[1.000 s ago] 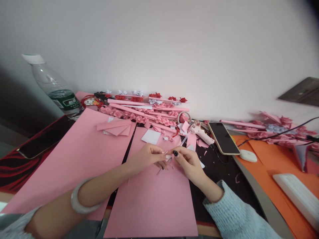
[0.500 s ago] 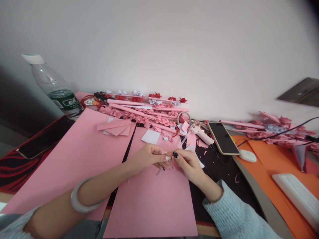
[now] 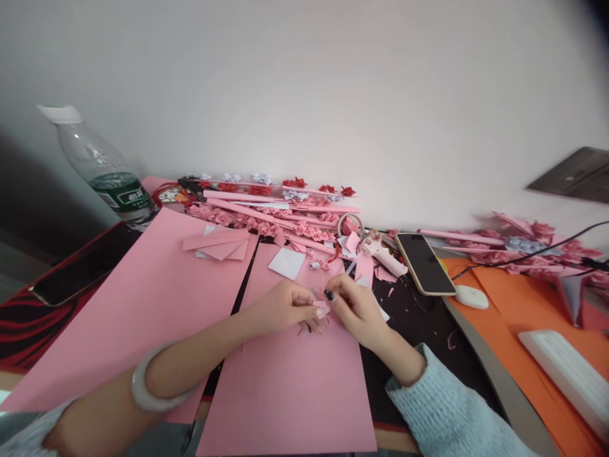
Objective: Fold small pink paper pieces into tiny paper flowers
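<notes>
Low over the large pink sheet, my left hand pinches a small folded piece of pink paper between thumb and fingers. A thin clear strip or stick shows beneath those fingers; its kind is unclear. My right hand is just to the right, fingers curled and tips drawn together at the upper edge of the small paper. Whatever its fingertips hold is too small to make out. Beyond the hands lies a white paper square. A pink glue gun rests farther back on the right.
Paper flowers and rolled pink stems are heaped along the wall. Folded pink papers lie on another pink sheet. A bottle stands at left; a phone, white case and white keyboard lie at right.
My right fingertips have lifted slightly up and away from the paper piece. More of the pink paper in my left hand now shows.
</notes>
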A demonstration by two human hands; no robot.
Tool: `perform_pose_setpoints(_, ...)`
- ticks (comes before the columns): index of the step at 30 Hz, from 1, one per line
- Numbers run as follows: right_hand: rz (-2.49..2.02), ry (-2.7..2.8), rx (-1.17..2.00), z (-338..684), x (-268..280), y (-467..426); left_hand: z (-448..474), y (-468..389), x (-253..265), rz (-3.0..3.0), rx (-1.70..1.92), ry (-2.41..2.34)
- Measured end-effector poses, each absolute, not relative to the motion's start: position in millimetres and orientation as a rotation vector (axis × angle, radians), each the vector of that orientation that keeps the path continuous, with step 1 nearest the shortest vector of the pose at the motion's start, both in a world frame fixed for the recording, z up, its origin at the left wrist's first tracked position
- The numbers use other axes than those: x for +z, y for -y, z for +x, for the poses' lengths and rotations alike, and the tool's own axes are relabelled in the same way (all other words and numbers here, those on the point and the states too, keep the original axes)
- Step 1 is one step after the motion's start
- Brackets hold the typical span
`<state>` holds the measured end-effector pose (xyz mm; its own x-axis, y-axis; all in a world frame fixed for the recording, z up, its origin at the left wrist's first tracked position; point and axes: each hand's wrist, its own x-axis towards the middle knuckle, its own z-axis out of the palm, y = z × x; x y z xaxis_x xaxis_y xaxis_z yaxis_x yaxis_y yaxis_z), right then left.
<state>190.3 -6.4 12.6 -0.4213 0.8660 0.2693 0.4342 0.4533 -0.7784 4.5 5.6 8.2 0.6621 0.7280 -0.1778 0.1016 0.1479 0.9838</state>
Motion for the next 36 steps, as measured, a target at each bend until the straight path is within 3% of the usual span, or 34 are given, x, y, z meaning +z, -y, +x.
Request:
perform_pose_setpoints(4, -1.027, 2.400, 0.759, 190.4, 14.9, 4.9, 4.6, -4.7, 3.0, 1.439, 0.508, -0.765)
perform_pose_setpoints(9, -1.022, 2.427, 0.742, 187.1, 12.8, 7.1, 4.3, -6.6, -0.2, 1.391, 0.492, -0.773)
perform_pose_setpoints(21, -1.127, 1.858, 0.624, 190.1, 9.9, 6.5, 4.2, -4.9, 13.2, 1.682, 0.799, -1.037)
perform_pose_setpoints(36, -1.051, 1.881, 0.621, 183.7, 10.4, 12.5, -4.1, -4.2, 7.0, 2.057, 1.082, -1.050)
